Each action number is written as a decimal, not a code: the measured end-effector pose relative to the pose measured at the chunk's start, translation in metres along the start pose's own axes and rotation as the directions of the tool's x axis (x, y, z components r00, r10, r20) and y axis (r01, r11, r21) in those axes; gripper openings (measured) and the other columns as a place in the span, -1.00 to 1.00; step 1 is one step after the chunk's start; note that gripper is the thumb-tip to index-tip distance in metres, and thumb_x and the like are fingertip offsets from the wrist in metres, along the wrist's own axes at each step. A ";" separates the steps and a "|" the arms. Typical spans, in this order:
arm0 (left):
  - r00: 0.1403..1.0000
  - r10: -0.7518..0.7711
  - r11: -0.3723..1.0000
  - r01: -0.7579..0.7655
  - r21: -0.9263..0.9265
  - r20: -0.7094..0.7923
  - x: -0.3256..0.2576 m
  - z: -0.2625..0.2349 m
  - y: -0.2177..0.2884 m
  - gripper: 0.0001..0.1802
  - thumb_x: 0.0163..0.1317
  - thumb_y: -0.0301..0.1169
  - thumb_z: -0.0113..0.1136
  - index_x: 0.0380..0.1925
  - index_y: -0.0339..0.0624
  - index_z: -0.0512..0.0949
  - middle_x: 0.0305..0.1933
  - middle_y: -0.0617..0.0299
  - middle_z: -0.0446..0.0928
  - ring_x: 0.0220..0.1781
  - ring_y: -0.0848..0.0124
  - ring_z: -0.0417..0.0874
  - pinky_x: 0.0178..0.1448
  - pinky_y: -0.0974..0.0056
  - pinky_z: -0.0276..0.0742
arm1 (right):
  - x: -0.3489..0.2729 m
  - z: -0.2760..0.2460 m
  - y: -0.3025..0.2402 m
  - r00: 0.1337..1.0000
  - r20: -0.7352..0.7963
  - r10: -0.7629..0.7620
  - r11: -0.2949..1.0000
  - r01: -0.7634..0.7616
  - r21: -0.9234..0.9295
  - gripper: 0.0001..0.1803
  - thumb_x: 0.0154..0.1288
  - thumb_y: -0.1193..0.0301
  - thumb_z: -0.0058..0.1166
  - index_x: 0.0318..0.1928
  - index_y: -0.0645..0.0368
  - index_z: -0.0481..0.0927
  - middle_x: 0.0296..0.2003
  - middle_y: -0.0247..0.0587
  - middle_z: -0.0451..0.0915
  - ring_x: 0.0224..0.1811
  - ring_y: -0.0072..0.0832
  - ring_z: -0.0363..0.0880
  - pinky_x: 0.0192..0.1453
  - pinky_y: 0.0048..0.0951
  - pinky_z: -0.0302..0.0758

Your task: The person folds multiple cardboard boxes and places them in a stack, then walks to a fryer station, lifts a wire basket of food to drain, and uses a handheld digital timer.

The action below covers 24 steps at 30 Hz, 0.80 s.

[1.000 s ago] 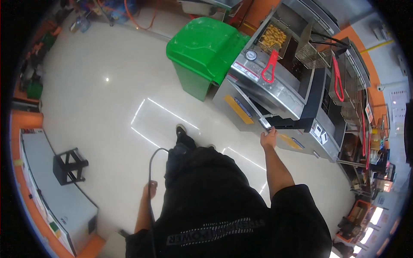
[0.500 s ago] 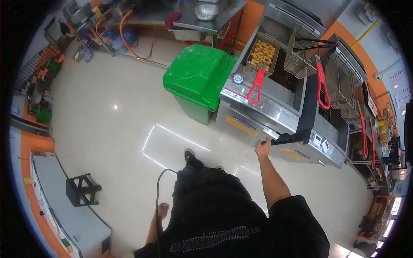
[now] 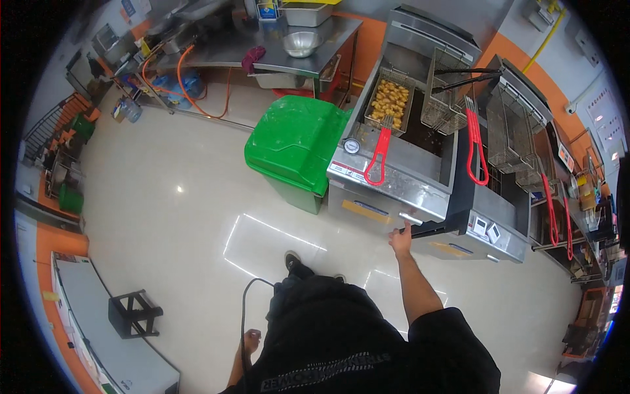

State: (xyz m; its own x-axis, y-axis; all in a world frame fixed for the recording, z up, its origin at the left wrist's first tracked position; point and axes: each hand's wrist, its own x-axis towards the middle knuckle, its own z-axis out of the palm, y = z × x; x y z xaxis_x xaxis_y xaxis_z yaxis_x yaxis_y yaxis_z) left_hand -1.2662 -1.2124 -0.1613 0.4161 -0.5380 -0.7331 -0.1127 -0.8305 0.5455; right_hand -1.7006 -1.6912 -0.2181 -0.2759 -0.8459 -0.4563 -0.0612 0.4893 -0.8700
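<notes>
My right hand point(image 3: 400, 241) reaches forward to the front of the left steel fryer point(image 3: 430, 200). Its fingers are apart, with the fingertips at the lower edge of the silver door handle point(image 3: 411, 219). Above, a wire basket point(image 3: 383, 124) of golden fried pieces point(image 3: 390, 98) sits in that fryer, its red handle point(image 3: 377, 168) resting over the front ledge. Beside it a second wire basket point(image 3: 438, 113) stands higher, with black tongs point(image 3: 469, 79) lying across it. Down at my side, my left hand point(image 3: 251, 341) hangs loosely closed, apparently around nothing, near a dark cable point(image 3: 243, 322).
A green lidded bin point(image 3: 295, 134) stands against the fryer's left side. Beyond it, a steel table point(image 3: 262, 49) holds a metal bowl point(image 3: 302, 44). The right fryer point(image 3: 502, 230) has hanging baskets. A black stool point(image 3: 133, 314) stands beside a white chest freezer point(image 3: 98, 302).
The fryers and bin sit lower in the view. My right hand stays by the door handle, its fingertips now just under it rather than over it. The left hand hangs as before.
</notes>
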 end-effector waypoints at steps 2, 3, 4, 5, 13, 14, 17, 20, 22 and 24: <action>1.000 -0.012 0.999 0.012 0.038 0.019 0.005 -0.003 0.004 -0.80 0.39 -0.33 0.14 -0.19 -0.22 0.61 -0.40 0.22 0.62 -0.44 0.48 0.60 -0.35 0.32 0.55 | -0.002 0.001 -0.003 0.988 0.109 0.108 0.967 -0.079 -0.240 -0.52 0.44 0.37 -0.01 0.34 0.08 0.36 -0.10 -0.11 0.62 -0.22 -0.37 0.71 -0.38 -0.39 0.61; 0.999 -0.040 0.998 0.039 0.058 0.014 0.004 -0.003 0.000 -0.80 0.40 -0.33 0.13 -0.17 -0.23 0.62 -0.39 0.20 0.63 -0.44 0.48 0.60 -0.34 0.32 0.56 | -0.020 0.012 -0.024 0.965 0.250 0.080 0.987 -0.042 -0.154 -0.62 0.47 0.32 0.00 0.23 0.10 0.44 -0.14 -0.16 0.64 -0.23 -0.40 0.70 -0.37 -0.41 0.60; 0.999 -0.029 0.997 0.028 0.076 0.021 0.004 -0.003 -0.005 -0.80 0.40 -0.33 0.13 -0.17 -0.23 0.62 -0.39 0.20 0.63 -0.44 0.48 0.60 -0.34 0.32 0.56 | -0.051 0.025 -0.060 0.931 0.363 0.041 0.998 -0.022 -0.057 -0.70 0.49 0.27 0.01 0.12 0.12 0.53 -0.17 -0.22 0.66 -0.24 -0.42 0.70 -0.35 -0.43 0.59; 0.999 0.022 0.997 -0.025 0.079 0.039 0.013 -0.005 0.001 -0.78 0.41 -0.32 0.13 -0.15 -0.24 0.62 -0.36 0.18 0.66 -0.38 0.44 0.64 -0.28 0.31 0.59 | -0.064 0.028 -0.083 0.919 0.394 -0.014 1.000 0.012 0.008 -0.70 0.51 0.22 0.01 0.08 0.11 0.54 -0.15 -0.24 0.66 -0.26 -0.45 0.69 -0.34 -0.44 0.58; 0.984 0.090 0.955 -0.129 0.269 0.153 0.072 -0.024 -0.016 -0.77 0.42 -0.32 0.14 -0.13 -0.26 0.62 -0.31 0.15 0.69 -0.31 0.41 0.68 -0.20 0.29 0.61 | -0.090 0.005 -0.182 0.768 -0.024 -0.640 0.761 0.630 -0.151 -0.68 0.39 0.31 0.18 -0.45 0.31 0.60 -0.40 -0.14 0.66 -0.41 -0.29 0.63 -0.33 -0.28 0.50; 0.981 0.086 0.946 -0.134 0.295 0.172 0.079 -0.027 -0.013 -0.77 0.42 -0.32 0.14 -0.13 -0.26 0.62 -0.31 0.15 0.69 -0.30 0.41 0.68 -0.20 0.29 0.61 | -0.080 -0.015 -0.179 0.709 -0.153 -0.689 0.724 0.661 -0.197 -0.73 0.35 0.34 0.21 -0.43 0.28 0.62 -0.39 -0.13 0.65 -0.38 -0.24 0.62 -0.28 -0.27 0.50; 0.977 0.082 0.926 -0.148 0.348 0.198 0.091 -0.033 -0.002 -0.77 0.42 -0.32 0.14 -0.13 -0.26 0.62 -0.31 0.15 0.69 -0.30 0.41 0.68 -0.20 0.29 0.61 | -0.050 -0.098 -0.161 0.519 -0.475 -0.711 0.696 0.614 -0.372 -0.83 0.28 0.36 0.26 -0.33 0.20 0.64 -0.34 -0.16 0.62 -0.21 -0.18 0.59 -0.07 -0.21 0.49; 0.976 0.081 0.910 -0.156 0.385 0.204 0.096 -0.040 0.004 -0.77 0.42 -0.32 0.14 -0.12 -0.26 0.62 -0.30 0.15 0.69 -0.29 0.41 0.68 -0.19 0.29 0.61 | -0.036 -0.168 -0.136 0.368 -0.525 -0.768 0.640 0.479 -0.601 -0.71 0.23 0.30 0.32 -0.12 0.17 0.61 -0.16 -0.12 0.60 -0.01 -0.11 0.52 0.09 -0.13 0.43; 0.975 0.082 0.903 -0.159 0.400 0.205 0.099 -0.043 0.007 -0.77 0.42 -0.32 0.14 -0.12 -0.25 0.62 -0.30 0.15 0.69 -0.29 0.41 0.68 -0.19 0.29 0.61 | -0.034 -0.191 -0.129 0.383 -0.595 -0.707 0.694 0.211 -0.688 -0.50 0.17 0.22 0.38 0.04 0.18 0.53 -0.03 -0.05 0.53 0.11 -0.03 0.43 0.16 -0.07 0.38; 0.975 0.086 0.897 -0.166 0.411 0.206 0.101 -0.045 0.011 -0.77 0.41 -0.32 0.14 -0.12 -0.25 0.62 -0.30 0.15 0.69 -0.29 0.41 0.68 -0.19 0.28 0.61 | -0.032 -0.201 -0.124 0.400 -0.587 -0.704 0.690 0.188 -0.700 -0.44 0.15 0.18 0.40 0.07 0.17 0.51 0.00 -0.02 0.50 0.13 -0.01 0.41 0.16 -0.04 0.37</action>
State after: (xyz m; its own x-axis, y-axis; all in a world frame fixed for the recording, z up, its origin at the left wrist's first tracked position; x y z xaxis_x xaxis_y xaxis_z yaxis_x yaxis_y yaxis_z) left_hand -1.1848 -1.2688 -0.2109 0.2097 -0.6253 -0.7517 -0.5406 -0.7147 0.4437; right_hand -1.8767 -1.6825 -0.0584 -0.6301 -0.5583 0.5397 -0.7650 0.3270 -0.5549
